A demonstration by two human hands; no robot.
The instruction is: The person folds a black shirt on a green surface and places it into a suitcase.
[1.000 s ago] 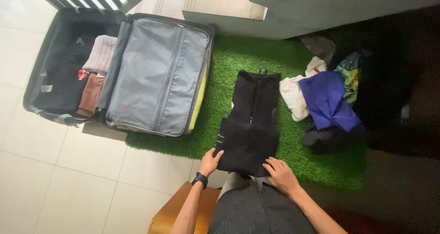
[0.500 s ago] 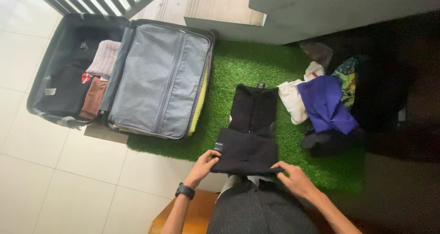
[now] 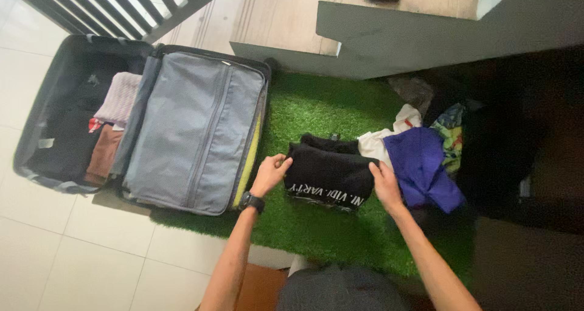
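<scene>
- The folded black garment (image 3: 328, 174) lies on the green artificial turf mat (image 3: 316, 232), near the middle of the view, with white lettering along its near edge.
- The left hand (image 3: 271, 172) sits at the garment's 9 o'clock edge; its fingers curl over the cloth and pinch the left side of the fold.
- A black watch (image 3: 250, 201) is strapped on the left wrist, at 7 o'clock from that hand.
- The right hand (image 3: 384, 183) is at the garment's 3 o'clock edge, fingers bent down onto the cloth and gripping the right side of the fold.
- Both forearms reach in from 6 o'clock, the garment held between the two hands.
- At 3 o'clock from the garment, just beside the right hand, lies a blue-purple cloth (image 3: 423, 168) on a loose heap of clothes.
- A white cloth (image 3: 380, 143) pokes out at 1 o'clock from the garment, touching its far right corner.
- A multicoloured patterned cloth (image 3: 451, 137) lies at the heap's far side, at 2 o'clock from the garment.
- An open suitcase (image 3: 191, 131) lies at 9 o'clock, partly on the mat and partly on the white floor tiles (image 3: 73, 250).
- Its nearer half is closed off by a grey zipped divider panel; a yellow strip shows at that half's edge towards the garment.
- Its farther half holds a pale pink folded cloth (image 3: 118, 98), a brown folded cloth (image 3: 102, 153) and dark clothes.
- At 12 o'clock a grey step (image 3: 389, 37) borders the mat.
</scene>
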